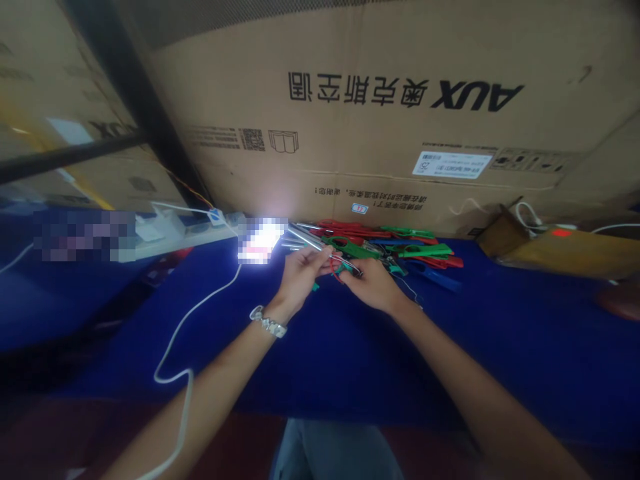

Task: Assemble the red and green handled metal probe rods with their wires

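My left hand (300,275) is closed, with thumb and fingers pinching the near end of a silver metal rod (306,237) that slants up and to the left. On that wrist is a silver bracelet watch (270,325). Close by on the right, my right hand (374,285) is closed on a thin wire-like piece (353,265) running from the rod's end; its fingers partly hide it. A red loop (334,269) hangs between the two hands. Just behind them lies a pile of green strips (356,249) and red strips (350,230), with more silver rods at its left.
A blue cloth (505,320) covers the table. A brightly lit phone-like screen (261,241) with a white cable (175,333) is left of the hands. Behind stands a large cardboard box (360,147). A blue strip (433,275) lies right, and a brown box (565,250) stands farther right.
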The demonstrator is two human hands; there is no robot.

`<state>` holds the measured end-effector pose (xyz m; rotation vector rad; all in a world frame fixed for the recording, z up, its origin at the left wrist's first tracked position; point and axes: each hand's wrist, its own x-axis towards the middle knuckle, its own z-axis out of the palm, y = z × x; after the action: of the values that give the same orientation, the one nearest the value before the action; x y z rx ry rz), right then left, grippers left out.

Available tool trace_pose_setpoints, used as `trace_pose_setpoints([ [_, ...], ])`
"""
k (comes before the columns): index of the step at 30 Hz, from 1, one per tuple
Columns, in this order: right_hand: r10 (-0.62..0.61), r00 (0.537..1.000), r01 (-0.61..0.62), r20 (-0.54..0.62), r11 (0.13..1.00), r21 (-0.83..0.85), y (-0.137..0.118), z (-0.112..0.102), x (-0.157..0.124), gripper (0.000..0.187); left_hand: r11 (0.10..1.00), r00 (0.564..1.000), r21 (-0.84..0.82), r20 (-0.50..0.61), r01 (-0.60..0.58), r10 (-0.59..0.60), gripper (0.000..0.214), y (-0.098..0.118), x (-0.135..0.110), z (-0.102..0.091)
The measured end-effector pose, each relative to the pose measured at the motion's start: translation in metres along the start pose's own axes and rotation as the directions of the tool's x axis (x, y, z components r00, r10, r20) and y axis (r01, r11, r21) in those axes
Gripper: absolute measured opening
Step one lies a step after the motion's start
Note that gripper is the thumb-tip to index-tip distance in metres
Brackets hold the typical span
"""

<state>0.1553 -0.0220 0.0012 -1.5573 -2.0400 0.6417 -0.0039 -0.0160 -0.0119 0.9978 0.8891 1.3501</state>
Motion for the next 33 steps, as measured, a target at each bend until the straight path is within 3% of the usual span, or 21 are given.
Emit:
trace_pose_setpoints([
  [7, -0.052, 0.987, 0.026, -0.151, 0.985, -0.171, 0.001, 0.005, -0.007, 0.024, 0.999, 1.000, 0.034, 0.012, 0.006, -0.006, 0.031, 0.004, 0.000, -0.003],
  [17, -0.016, 0.989, -0.005, -0.145, 0.989, -0.146, -0.002, 0.006, -0.010, 0.025, 0.998, 0.997, 0.003, -0.048, -0.062, 0.062, 0.026, 0.000, 0.002, -0.002],
  [22, -0.004, 0.988, -0.017, -0.152, 0.991, -0.132, 0.000, 0.008, -0.012, 0.022, 0.990, 0.991, 0.084, -0.061, -0.110, 0.115, 0.026, -0.002, 0.003, -0.005],
  [29, -0.032, 0.981, 0.001, -0.190, 0.987, -0.160, 0.003, 0.008, -0.014, 0.020, 1.000, 0.999, -0.009, -0.016, -0.029, 0.029, 0.022, -0.003, 0.004, -0.008],
  [33, -0.046, 0.983, 0.019, -0.180, 0.989, -0.149, 0.005, 0.009, -0.015, 0.020, 0.999, 0.999, 0.031, 0.038, 0.017, -0.018, 0.025, -0.001, 0.005, -0.010],
])
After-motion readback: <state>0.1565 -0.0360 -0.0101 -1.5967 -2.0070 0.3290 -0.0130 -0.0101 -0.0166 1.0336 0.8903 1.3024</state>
